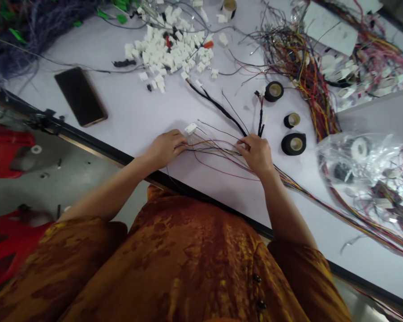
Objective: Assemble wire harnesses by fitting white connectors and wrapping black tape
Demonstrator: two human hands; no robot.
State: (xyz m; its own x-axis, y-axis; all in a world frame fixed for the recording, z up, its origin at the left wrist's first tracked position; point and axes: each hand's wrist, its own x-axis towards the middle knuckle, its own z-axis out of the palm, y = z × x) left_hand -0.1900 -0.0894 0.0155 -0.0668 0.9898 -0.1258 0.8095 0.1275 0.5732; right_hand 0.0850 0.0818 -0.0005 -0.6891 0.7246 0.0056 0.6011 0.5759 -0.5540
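Note:
Thin coloured wires (215, 150) stretch across the white table between my two hands. My left hand (166, 147) pinches some wire ends near the table's front edge, fingers closed. A white connector (190, 129) lies just beyond its fingertips. My right hand (256, 154) is closed round the wire bundle, thumb and forefinger together. Past my right wrist the long wires (309, 193) run off to the right. Black-wrapped cable branches (218, 106) extend from beside my right hand; one ends in a white plug (185, 76). Exactly which wires each hand grips is partly hidden by the fingers.
A pile of white connectors (174, 44) covers the back middle. A phone (80, 96) lies at left. Rolls of black tape (293, 144) sit right of my right hand, near a thick wire bundle (305, 76) and a clear plastic bag (352, 156). Red stools (6, 150) stand below.

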